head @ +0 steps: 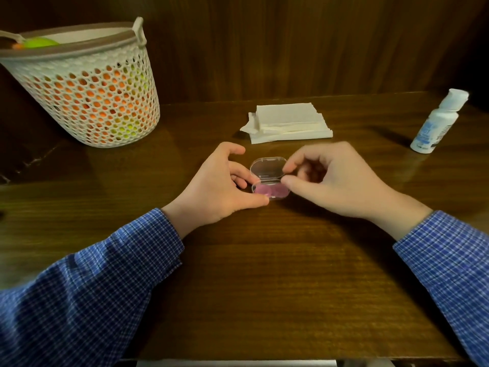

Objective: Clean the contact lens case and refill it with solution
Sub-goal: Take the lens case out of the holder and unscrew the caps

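A small clear contact lens case (pixel 269 178) with a pink inside lies on the wooden table (pixel 264 274), its hinged lid standing open toward the back. My left hand (pixel 225 181) pinches the case's left end with thumb and fingers. My right hand (pixel 330 181) grips the right edge near the hinge between thumb and forefinger. A white solution bottle (pixel 436 121) with a white cap stands at the far right, apart from both hands.
A stack of white paper tissues (pixel 289 121) lies just behind the case. A white perforated basket (pixel 90 86) holding orange and green things stands at the back left. A dark wooden wall closes the back. The table's front edge runs along the bottom.
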`<state>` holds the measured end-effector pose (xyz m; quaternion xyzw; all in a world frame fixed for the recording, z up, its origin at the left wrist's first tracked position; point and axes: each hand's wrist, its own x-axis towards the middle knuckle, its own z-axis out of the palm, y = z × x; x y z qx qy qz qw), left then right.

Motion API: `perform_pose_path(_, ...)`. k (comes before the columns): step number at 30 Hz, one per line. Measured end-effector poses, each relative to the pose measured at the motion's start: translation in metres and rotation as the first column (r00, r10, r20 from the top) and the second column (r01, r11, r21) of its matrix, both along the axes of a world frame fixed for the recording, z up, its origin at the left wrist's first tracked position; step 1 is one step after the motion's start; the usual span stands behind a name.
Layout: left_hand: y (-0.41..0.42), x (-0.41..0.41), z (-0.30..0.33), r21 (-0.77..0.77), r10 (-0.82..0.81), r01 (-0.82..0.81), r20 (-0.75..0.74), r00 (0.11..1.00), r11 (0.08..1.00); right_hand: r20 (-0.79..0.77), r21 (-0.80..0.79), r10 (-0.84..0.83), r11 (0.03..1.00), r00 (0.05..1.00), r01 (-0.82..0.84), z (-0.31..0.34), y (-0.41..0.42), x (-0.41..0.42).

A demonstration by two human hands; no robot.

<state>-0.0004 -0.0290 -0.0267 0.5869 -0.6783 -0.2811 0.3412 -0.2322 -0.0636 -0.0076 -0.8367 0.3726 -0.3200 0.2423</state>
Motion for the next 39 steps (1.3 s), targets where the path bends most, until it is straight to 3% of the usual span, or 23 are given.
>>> perform_pose_path(3, 0.0, -0.001, 0.0, -0.003, 0.005, -0.005, 0.017, 1.0, 1.0, -0.121, 0.033, -0.021, 0.999, 0.992, 0.026, -0.007, -0.001, 0.004)
perform_pose_path(9, 0.001, -0.002, 0.0, -0.011, 0.009, -0.009, 0.017, 1.0, 1.0, -0.197, 0.041, -0.028, 0.998, 0.98, 0.037, -0.015, -0.003, 0.009)
perform_pose_path(23, 0.003, -0.001, -0.001, -0.087, -0.043, 0.048, 0.056, 0.997, 0.995, -0.142, 0.12, -0.003, 0.993, 0.99, 0.02, -0.012, -0.003, 0.009)
perform_pose_path(39, 0.005, -0.002, -0.002, -0.107, -0.025, 0.03, 0.046, 0.999, 0.994, -0.092, 0.061, -0.071, 0.995, 0.993, 0.077, -0.014, -0.002, 0.011)
